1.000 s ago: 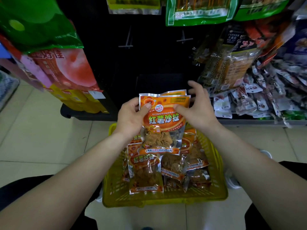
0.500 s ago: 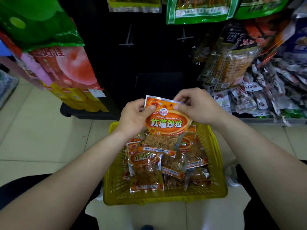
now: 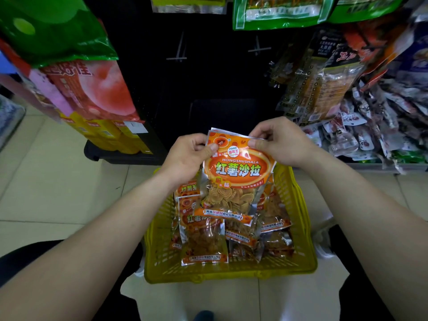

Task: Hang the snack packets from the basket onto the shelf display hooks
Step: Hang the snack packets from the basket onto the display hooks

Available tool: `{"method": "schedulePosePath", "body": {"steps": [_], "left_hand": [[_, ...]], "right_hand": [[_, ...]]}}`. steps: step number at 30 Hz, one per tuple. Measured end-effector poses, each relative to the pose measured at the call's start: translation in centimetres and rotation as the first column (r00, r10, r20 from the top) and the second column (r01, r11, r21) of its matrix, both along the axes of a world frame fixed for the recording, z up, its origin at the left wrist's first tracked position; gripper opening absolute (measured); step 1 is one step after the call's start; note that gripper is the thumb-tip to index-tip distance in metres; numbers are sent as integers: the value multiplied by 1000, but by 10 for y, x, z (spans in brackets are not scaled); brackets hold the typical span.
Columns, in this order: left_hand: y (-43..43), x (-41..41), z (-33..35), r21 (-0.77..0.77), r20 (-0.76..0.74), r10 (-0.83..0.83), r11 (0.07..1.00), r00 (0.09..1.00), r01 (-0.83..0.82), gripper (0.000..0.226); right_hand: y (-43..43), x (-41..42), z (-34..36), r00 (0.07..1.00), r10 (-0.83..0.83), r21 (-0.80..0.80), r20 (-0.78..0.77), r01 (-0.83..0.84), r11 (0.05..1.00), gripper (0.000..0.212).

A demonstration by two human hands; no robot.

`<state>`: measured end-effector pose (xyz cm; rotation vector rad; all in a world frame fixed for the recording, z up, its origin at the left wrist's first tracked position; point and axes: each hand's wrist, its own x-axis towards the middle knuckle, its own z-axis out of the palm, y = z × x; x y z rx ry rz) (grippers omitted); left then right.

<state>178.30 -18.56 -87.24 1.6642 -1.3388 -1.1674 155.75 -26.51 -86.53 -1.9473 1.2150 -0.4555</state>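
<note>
- Held packet (image 3: 236, 177): an orange snack packet raised just above the yellow basket (image 3: 159, 242). Its lower edge overlaps the remaining packets (image 3: 203, 237), which lie in the basket at 6 o'clock.
- Left hand (image 3: 187, 156): thumb on the printed face, fingers curled behind, pinching the packet's corner at 10 o'clock.
- Right hand (image 3: 280, 142): thumb and curled fingers pinch the top strip at 1 o'clock.
- Step in hand, as judged: readying the header for hanging. Keep the top strip flat and taut between the two pinches, and find the hang hole, which cannot be made out here. Then lift toward the bare display hooks (image 3: 179, 49) at 12 o'clock. Present the hole square to the prong tip and slide the packet fully on.
- Change: one second earlier the right hand is open, fingers spread behind the top edge; it now grips that edge. The packet, then level, now slopes down toward 3 o'clock.
</note>
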Motion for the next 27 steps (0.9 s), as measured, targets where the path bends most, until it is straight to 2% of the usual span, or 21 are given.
{"method": "schedulePosePath", "body": {"steps": [5, 8, 13, 16, 18, 21, 24, 27], "left_hand": [[1, -2, -4, 7, -2, 33, 999, 999, -33, 12], [2, -5, -6, 4, 27, 55, 998, 998, -55, 16], [5, -12, -9, -14, 44, 76, 997, 996, -76, 15], [9, -15, -9, -21, 38, 71, 997, 997, -70, 13], [12, -15, -8, -30, 42, 59, 998, 997, -58, 14], [16, -11, -1, -72, 69, 70, 995, 995, -65, 16], [19, -3, 8, -177, 179, 110, 981, 978, -77, 14], [23, 8, 10, -202, 182, 135, 975, 974, -97, 28]], "right_hand": [[2, 2, -3, 1000, 13, 26, 6, -14, 1000, 3], [3, 2, -3, 1000, 19, 42, -15, -19, 999, 2], [13, 9, 3, 979, 159, 133, -124, -142, 981, 2], [24, 16, 4, 952, 131, -27, -277, -144, 989, 8], [33, 18, 6, 942, 76, -123, -328, -122, 985, 8], [44, 25, 9, 934, -2, -233, -358, -88, 968, 8], [46, 31, 23, 925, -101, -392, -367, -55, 918, 9], [33, 31, 37, 907, -155, -503, -391, -70, 861, 13]]}}
